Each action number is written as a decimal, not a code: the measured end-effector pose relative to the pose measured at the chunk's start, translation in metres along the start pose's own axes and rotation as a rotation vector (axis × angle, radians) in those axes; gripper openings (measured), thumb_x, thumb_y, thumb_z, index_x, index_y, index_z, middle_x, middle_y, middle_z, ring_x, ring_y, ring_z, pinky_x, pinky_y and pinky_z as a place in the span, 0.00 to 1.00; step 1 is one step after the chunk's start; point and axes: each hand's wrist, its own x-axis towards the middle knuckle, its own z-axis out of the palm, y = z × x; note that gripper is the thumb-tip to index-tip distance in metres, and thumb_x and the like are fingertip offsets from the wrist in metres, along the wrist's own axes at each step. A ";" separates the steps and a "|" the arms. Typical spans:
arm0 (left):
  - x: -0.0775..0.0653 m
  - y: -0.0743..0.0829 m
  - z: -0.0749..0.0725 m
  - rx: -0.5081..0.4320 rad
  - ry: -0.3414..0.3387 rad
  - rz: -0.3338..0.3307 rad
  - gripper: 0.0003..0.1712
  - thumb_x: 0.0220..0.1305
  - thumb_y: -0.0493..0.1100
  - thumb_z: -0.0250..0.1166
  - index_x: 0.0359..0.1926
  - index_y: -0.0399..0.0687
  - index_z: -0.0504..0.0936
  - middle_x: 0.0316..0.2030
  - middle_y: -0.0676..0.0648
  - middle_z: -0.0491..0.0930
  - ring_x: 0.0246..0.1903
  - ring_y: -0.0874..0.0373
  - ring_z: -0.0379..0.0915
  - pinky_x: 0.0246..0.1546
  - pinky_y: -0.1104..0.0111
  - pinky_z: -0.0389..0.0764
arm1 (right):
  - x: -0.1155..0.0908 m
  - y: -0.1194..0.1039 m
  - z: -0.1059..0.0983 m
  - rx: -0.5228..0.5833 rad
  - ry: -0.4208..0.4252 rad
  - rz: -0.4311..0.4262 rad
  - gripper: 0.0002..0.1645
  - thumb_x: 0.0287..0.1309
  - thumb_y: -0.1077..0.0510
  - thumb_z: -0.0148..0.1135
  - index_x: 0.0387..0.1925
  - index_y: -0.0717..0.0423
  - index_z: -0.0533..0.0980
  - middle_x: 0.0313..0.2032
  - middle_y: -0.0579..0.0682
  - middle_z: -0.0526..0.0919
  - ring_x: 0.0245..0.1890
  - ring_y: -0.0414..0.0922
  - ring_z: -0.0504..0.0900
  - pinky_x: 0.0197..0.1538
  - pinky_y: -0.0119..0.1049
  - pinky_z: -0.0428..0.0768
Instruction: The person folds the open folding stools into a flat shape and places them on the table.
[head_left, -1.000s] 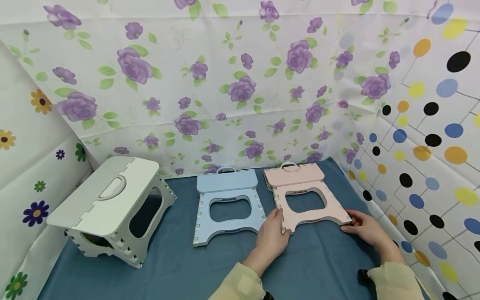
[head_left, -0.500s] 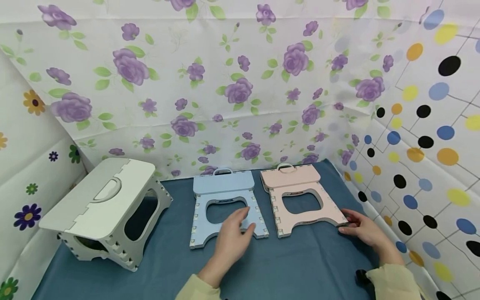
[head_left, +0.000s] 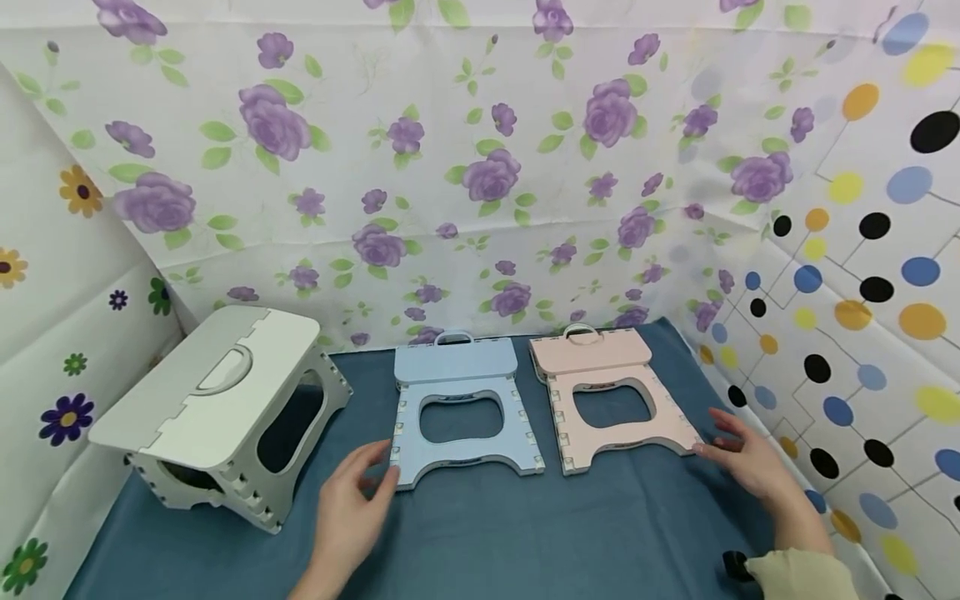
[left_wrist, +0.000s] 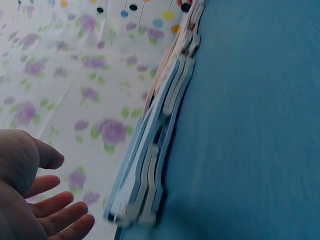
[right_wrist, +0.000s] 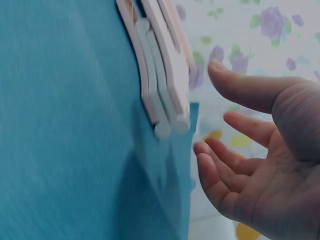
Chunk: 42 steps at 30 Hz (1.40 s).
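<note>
A blue folding stool lies folded flat at the middle of the table, its small carry handle toward the back curtain. My left hand is beside its near left corner, fingers parted and nothing in them. To the right lies a pink folding stool, folded the same way. Close to its near right corner is my right hand, fingers spread and holding nothing. In the right wrist view a gap shows between the right hand's fingers and the pink stool's edge.
A white folding stool stands unfolded on its legs at the left. Blue cloth covers the table. A flowered curtain hangs along the back, and a dotted one closes the right side.
My left hand has left the pink stool and passed leftward over the blue stool to its left side. The right hand has let go of the pink stool's corner and drawn slightly away.
</note>
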 end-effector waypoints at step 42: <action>0.011 -0.062 -0.086 -0.361 0.718 -0.392 0.35 0.71 0.37 0.72 0.75 0.42 0.72 0.56 0.57 0.77 0.61 0.61 0.70 0.70 0.66 0.60 | -0.040 -0.067 0.033 -0.072 0.480 -0.199 0.30 0.78 0.49 0.64 0.75 0.52 0.73 0.69 0.63 0.75 0.59 0.61 0.83 0.44 0.18 0.74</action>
